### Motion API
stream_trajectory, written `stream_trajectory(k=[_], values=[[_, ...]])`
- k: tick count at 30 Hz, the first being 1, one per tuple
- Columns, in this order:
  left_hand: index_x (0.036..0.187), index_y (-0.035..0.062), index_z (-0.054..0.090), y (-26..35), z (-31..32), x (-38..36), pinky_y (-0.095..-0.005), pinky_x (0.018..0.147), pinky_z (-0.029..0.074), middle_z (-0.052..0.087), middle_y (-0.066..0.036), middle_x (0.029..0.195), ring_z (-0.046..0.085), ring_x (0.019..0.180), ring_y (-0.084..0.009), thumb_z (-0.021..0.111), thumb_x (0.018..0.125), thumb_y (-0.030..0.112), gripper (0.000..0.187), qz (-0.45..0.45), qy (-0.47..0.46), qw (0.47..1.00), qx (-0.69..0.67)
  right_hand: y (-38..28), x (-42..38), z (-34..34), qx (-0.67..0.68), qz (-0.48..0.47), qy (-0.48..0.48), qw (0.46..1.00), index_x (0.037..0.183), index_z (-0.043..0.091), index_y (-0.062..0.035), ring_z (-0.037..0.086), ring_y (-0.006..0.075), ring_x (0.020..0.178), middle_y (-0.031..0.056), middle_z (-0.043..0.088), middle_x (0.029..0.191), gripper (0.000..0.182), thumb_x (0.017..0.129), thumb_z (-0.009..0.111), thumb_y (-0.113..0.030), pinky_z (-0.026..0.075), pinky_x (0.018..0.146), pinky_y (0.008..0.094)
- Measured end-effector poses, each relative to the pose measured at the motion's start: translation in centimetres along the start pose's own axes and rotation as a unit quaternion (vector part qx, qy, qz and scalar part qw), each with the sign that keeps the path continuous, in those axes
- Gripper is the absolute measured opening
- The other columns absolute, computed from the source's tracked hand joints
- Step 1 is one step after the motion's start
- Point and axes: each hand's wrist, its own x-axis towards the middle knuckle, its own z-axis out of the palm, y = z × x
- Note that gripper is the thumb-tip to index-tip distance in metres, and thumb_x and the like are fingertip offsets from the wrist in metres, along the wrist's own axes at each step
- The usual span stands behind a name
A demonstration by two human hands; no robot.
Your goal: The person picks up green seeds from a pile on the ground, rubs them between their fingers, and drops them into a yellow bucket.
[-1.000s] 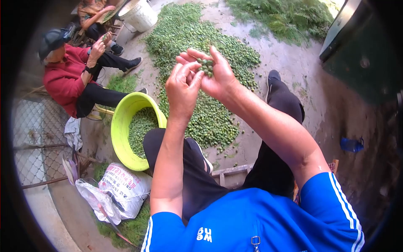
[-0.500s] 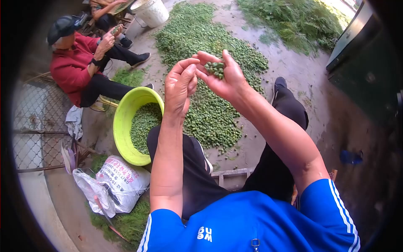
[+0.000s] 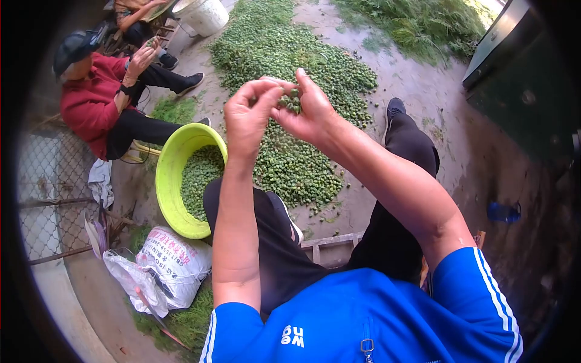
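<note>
Several small round green fruits or cones [image 3: 291, 103] lie in my right hand [image 3: 310, 115], which is cupped palm up with its fingers curled round them. Right beside it, my left hand [image 3: 245, 118] is closed, thumb and forefinger pinched together at the edge of the handful. What sits between those fingertips is too small to make out. Below both hands, a large heap of the same green fruits [image 3: 302, 175] spreads over the floor. A yellow-green bucket [image 3: 166, 181], partly filled with them, stands tilted by my left knee.
A white printed sack [image 3: 172, 260] lies left of my leg on green sprigs [image 3: 187, 323]. A person in a red top [image 3: 91, 112] sits at left, another person [image 3: 133, 15] behind, near a white bucket [image 3: 203, 17]. Feathery branches [image 3: 417, 27] are piled at back right.
My left fingers have moved from beside the right fingertips to pinch closer over the handful. Fewer green fruits show in my right hand. The whole view has shifted slightly.
</note>
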Motion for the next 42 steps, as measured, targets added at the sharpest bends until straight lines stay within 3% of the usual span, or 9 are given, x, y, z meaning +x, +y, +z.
stream_trajectory(k=[4, 6, 8, 14, 16, 22, 27, 33, 42], values=[[0.104, 0.003, 0.057, 0.2, -1.4, 0.2, -0.0156, 0.047, 0.033, 0.063, -0.003, 0.088, 0.043, 0.056, -0.0021, 0.061, 0.088, 0.009, 0.018, -0.127, 0.015, 0.954, -0.273, -0.1, 1.2, -1.5, -0.053, 0.004, -0.061, 0.997, 0.114, 0.054, 0.0082, 0.048, 0.0269, 0.099, 0.0172, 0.054, 0.11, 0.064, 0.1, 0.025, -0.047, 0.048, 0.09, 0.0393], [0.104, 0.0018, 0.058, 0.4, -0.9, 0.2, -0.0153, 0.048, 0.033, 0.064, -0.003, 0.091, 0.043, 0.057, -0.0018, 0.062, 0.088, 0.009, 0.018, -0.12, -0.022, 0.963, -0.24, 0.0, 0.9, -1.7, -0.058, 0.009, -0.071, 0.996, 0.109, 0.055, 0.0031, 0.048, 0.0265, 0.099, 0.0145, 0.051, 0.108, 0.055, 0.1, 0.03, -0.045, 0.048, 0.089, 0.0412], [0.104, -0.001, 0.061, 0.3, 0.0, -0.1, -0.0152, 0.051, 0.036, 0.064, -0.004, 0.092, 0.046, 0.063, -0.0016, 0.062, 0.088, 0.008, 0.018, -0.081, -0.011, 0.996, -0.028, 0.6, 0.7, -1.0, -0.049, -0.037, 0.056, 0.997, 0.103, 0.051, -0.0017, 0.048, 0.0261, 0.098, 0.0133, 0.049, 0.105, 0.044, 0.099, 0.035, -0.042, 0.048, 0.086, 0.0433], [0.097, 0.0016, 0.067, -2.2, -0.4, 0.4, -0.018, 0.056, 0.041, 0.064, 0.002, 0.082, 0.048, 0.064, -0.0022, 0.065, 0.085, 0.004, 0.012, 0.073, -0.014, 0.977, 0.202, 0.5, 0.7, -1.3, -0.042, -0.029, -0.018, 0.999, 0.11, 0.042, -0.0034, 0.05, 0.0256, 0.098, 0.016, 0.051, 0.105, 0.042, 0.099, 0.035, -0.043, 0.05, 0.084, 0.0404], [0.096, 0.0013, 0.065, -0.5, -0.6, 0.2, -0.0186, 0.053, 0.039, 0.064, -0.002, 0.085, 0.048, 0.063, -0.0037, 0.064, 0.085, 0.006, 0.012, -0.097, 0.004, 0.994, -0.053, 0.1, 0.7, -1.2, -0.075, -0.02, -0.005, 0.997, 0.114, 0.045, -0.0012, 0.051, 0.0264, 0.097, 0.0189, 0.052, 0.11, 0.049, 0.1, 0.03, -0.046, 0.051, 0.084, 0.0407], [0.105, 0.0032, 0.059, 1.1, -1.9, 0.2, -0.0144, 0.041, 0.03, 0.062, -0.006, 0.087, 0.046, 0.059, -0.0034, 0.061, 0.089, 0.01, 0.018, -0.14, 0.065, 0.929, -0.338, -0.6, 0.2, -0.4, -0.029, 0.001, -0.055, 0.998, 0.123, 0.047, 0.0072, 0.049, 0.0329, 0.112, 0.0223, 0.051, 0.119, 0.067, 0.099, 0.023, -0.051, 0.046, 0.096, 0.0405], [0.102, 0.0013, 0.063, -0.4, -3.4, 0.0, -0.0145, 0.043, 0.03, 0.057, 0.001, 0.075, 0.045, 0.059, -0.0012, 0.065, 0.087, 0.01, 0.017, -0.081, 0.035, 0.992, -0.092, -0.9, 0.1, -0.2, -0.037, -0.004, -0.096, 0.995, 0.124, 0.048, 0.0052, 0.049, 0.0324, 0.116, 0.0213, 0.051, 0.123, 0.069, 0.098, 0.019, -0.053, 0.041, 0.101, 0.0434], [0.11, 0.0076, 0.067, -2.1, -2.5, 0.6, -0.0223, 0.068, 0.044, 0.057, 0.002, 0.079, 0.053, 0.074, -0.0072, 0.07, 0.078, -0.001, 0.034, 0.1, 0.042, 0.968, 0.227, -0.7, 0.3, -0.4, -0.057, 0.003, -0.097, 0.994, 0.128, 0.044, 0.0083, 0.045, 0.0324, 0.121, 0.0243, 0.048, 0.128, 0.072, 0.099, 0.015, -0.051, 0.036, 0.107, 0.0431], [0.097, 0.0052, 0.066, -1.0, -0.9, 0.0, -0.0244, 0.069, 0.046, 0.06, 0.0, 0.083, 0.055, 0.074, -0.0089, 0.068, 0.079, 0.001, 0.018, 0.123, 0.0, 0.934, 0.334, -0.7, 0.7, -0.9, -0.049, 0.006, -0.095, 0.994, 0.125, 0.044, 0.0105, 0.048, 0.0306, 0.113, 0.0249, 0.049, 0.123, 0.071, 0.099, 0.018, -0.05, 0.04, 0.101, 0.0409]])
